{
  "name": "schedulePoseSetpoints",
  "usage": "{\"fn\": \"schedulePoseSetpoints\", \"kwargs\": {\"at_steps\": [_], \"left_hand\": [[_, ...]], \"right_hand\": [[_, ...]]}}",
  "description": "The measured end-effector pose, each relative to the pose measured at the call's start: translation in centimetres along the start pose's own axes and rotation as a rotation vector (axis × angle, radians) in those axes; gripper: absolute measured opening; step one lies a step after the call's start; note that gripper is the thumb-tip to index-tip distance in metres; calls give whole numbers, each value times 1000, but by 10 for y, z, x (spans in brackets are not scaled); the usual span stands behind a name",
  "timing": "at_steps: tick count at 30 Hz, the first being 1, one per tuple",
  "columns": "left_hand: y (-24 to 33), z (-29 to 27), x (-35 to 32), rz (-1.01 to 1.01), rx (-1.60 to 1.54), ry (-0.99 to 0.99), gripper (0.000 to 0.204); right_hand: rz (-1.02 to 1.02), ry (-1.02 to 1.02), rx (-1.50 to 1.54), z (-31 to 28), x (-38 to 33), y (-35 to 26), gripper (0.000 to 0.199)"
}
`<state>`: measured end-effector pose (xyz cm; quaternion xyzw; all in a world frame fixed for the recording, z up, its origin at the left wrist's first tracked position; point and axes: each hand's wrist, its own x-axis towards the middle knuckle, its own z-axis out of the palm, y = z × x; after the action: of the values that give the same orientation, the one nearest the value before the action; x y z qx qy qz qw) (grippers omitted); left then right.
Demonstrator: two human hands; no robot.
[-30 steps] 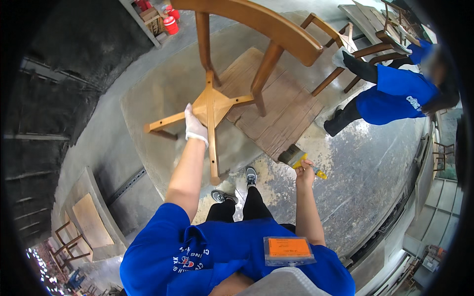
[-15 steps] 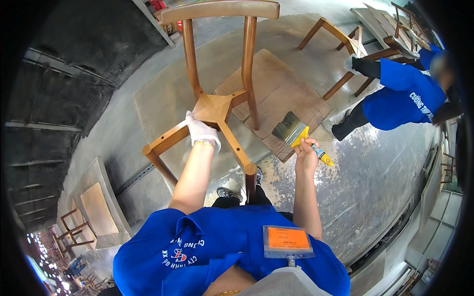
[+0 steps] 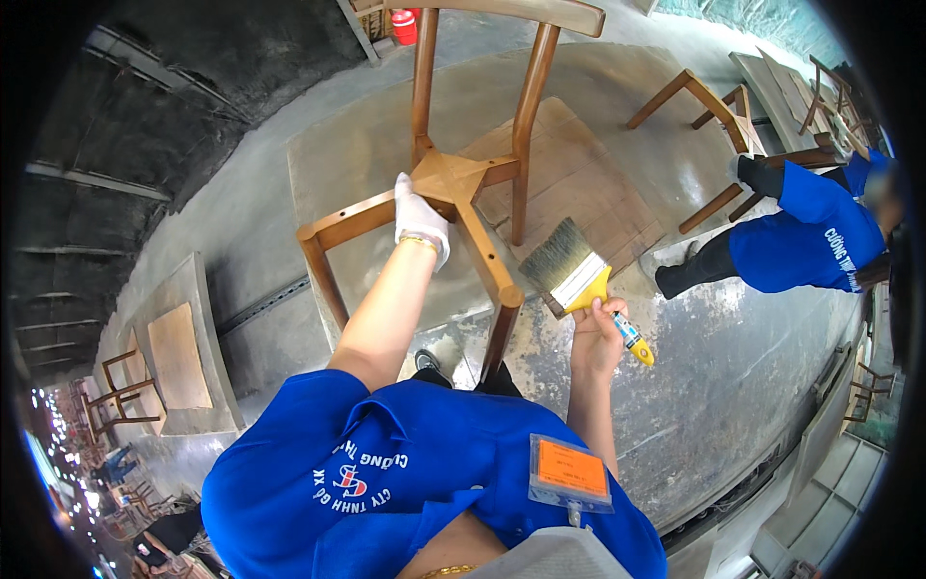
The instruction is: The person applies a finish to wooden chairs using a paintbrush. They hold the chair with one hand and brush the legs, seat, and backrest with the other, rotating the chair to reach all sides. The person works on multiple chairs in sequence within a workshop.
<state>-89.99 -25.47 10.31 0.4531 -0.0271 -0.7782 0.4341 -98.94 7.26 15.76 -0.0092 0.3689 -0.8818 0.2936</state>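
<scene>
A brown wooden chair frame (image 3: 450,177) without a seat stands in front of me, its curved backrest at the far side. My left hand (image 3: 421,220), in a white glove, is closed around the frame near the cross-shaped middle joint; its fingertips are partly hidden by the wood. To the right of the chair, my bare right hand (image 3: 597,340) grips a wide paintbrush (image 3: 586,282) by its yellow handle. The dark bristles point up and left, close to the chair's near right leg but apart from it.
A flat cardboard sheet (image 3: 579,174) lies on the floor behind the chair. At the right a co-worker in a blue shirt (image 3: 805,232) bends by another chair frame (image 3: 712,96). Boards (image 3: 181,357) and a chair (image 3: 125,391) stand at the left. A red container (image 3: 404,27) sits far back.
The chair and my left hand appear shifted right and slightly up in the view, as does the surrounding room. The brush has turned its broad bristle face more toward me and come nearer the chair leg.
</scene>
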Motion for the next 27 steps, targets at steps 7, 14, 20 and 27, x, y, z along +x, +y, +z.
{"fn": "schedulePoseSetpoints", "kwargs": {"at_steps": [7, 14, 20, 27], "left_hand": [[13, 3, -25, -115, 57, -76, 60], [118, -44, -124, 922, 1693, -349, 54], [210, -56, -105, 1468, 2405, -212, 57], [207, -74, -64, 1452, 2313, -318, 52]], "right_hand": [[-151, 133, -58, -3, -46, 19, 19], [-269, 144, -80, -25, -72, 21, 18], [-244, 234, 9, -21, -83, 14, 19], [-219, 163, 160, 19, -97, 25, 20]]}}
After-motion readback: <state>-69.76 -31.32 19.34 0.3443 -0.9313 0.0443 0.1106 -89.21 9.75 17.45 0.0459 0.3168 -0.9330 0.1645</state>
